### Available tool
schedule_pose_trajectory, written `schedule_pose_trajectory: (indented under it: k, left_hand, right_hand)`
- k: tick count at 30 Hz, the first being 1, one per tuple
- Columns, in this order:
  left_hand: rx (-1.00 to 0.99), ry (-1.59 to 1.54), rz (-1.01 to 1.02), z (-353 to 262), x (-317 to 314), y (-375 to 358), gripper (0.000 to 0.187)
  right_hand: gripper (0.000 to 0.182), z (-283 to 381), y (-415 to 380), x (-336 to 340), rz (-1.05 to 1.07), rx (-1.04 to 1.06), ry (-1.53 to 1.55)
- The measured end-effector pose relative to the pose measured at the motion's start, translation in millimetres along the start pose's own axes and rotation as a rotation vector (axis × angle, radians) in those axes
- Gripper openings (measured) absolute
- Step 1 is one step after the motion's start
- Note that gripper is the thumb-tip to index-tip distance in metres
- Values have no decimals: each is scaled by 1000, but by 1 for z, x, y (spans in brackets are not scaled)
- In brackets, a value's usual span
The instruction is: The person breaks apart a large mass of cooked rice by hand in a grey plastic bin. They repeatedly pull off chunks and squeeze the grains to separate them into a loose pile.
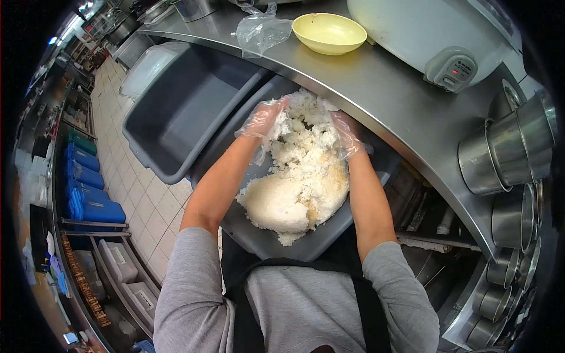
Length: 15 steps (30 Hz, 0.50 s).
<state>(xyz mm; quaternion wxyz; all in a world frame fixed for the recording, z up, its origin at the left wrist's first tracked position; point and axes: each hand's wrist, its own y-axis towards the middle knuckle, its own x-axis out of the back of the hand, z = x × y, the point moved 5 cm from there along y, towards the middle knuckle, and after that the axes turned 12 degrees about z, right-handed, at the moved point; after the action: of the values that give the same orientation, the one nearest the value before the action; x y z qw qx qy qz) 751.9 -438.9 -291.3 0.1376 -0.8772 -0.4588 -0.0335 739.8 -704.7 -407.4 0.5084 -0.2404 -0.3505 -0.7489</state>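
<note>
A large mound of cooked white rice [294,194] lies in a grey plastic tub [282,250], with a smooth molded lump nearer me and looser clumps at the far end. My left hand [269,119], in a clear plastic glove, curls around rice at the far left of the mound. Across from it, my right hand [347,130], gloved the same way, grips the rice's far right side. Rice hides the fingertips of both hands. Some grains stick to the left glove.
An unfilled grey tub [188,100] stands at the left. Along the steel counter [376,88] are a yellow bowl [329,32], a plastic bag [263,30] and a large rice cooker [435,35]. Metal pots [500,150] sit at the right, blue bins [97,203] at the far left.
</note>
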Motion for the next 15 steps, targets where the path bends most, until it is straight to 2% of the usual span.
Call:
schedule_pose_trajectory:
  k: [1,3,4,6,7,9,11,12,13,14,15]
  left_hand:
    - [1,1,1,-2,2,-5,55]
    - [28,-205,117,-6,-3,-14,53]
    - [29,-204,119,-4,-5,-12,53]
    - [-120,-437,102,-2,-11,2,50]
    - [-120,-440,109,4,-13,16,50]
    - [-204,9,162,6,-18,48,45]
    - [-187,522,-15,5,-23,82,43]
    - [-143,864,117,27,-32,122,44]
    - [-99,1204,251,42,-42,147,44]
    - [-109,1200,256,40,-48,152,44]
    - [-163,1268,218,33,-54,151,46]
  right_hand:
    - [22,-39,11,-32,73,152,542]
    - [22,-65,14,-43,144,301,1084]
    - [25,-71,15,-38,134,172,789]
    - [42,-77,14,-35,118,41,488]
    - [44,-59,9,-22,114,-22,374]
    - [48,-5,-14,11,152,-114,270]
    - [52,32,-19,31,289,-192,313]
    - [60,32,-13,23,489,-340,352]
    - [60,20,-7,15,484,-346,346]
    - [63,3,-2,0,381,-199,529]
    - [67,-5,-2,-13,403,-187,658]
